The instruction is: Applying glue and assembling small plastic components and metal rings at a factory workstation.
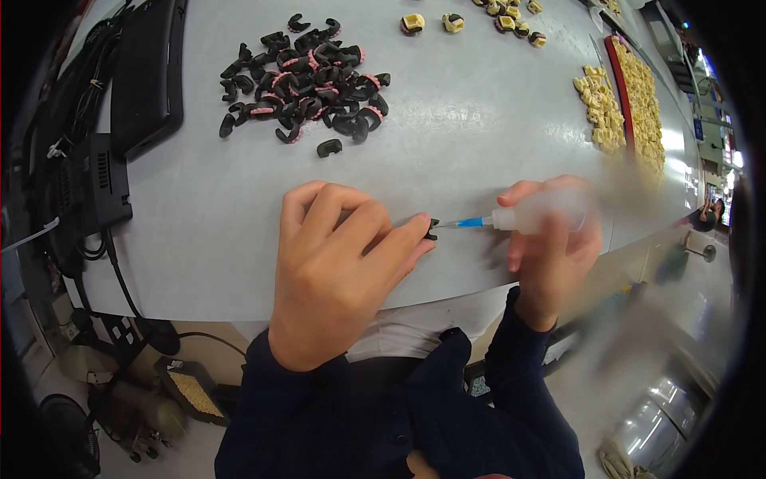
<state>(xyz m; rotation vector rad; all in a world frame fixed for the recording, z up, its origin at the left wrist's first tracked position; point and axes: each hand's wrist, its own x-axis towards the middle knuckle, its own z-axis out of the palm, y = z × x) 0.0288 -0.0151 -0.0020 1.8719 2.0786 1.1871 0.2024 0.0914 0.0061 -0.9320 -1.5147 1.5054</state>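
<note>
Between the thumb and fingertips of my left hand (335, 247) is a small black curved piece (432, 229), mostly covered by the fingers. My right hand (554, 243) is wrapped round a translucent white squeeze bottle (542, 214). A blue-based needle nozzle (471, 223) points left from the bottle, its thin tip at the black piece. Whether the tip touches it I cannot tell. Beyond my left hand lies a pile of black curved pieces (307, 84), several with pink bumpy edges. One loose black piece (329, 148) lies nearer, apart from the pile.
Yellow pieces with black parts (412, 24) stand at the far side. A heap of small yellow pieces (600, 108) lies beside a red-edged tray (625, 96) of more at right. A black flat device (149, 76) and cables (76, 104) occupy the left side.
</note>
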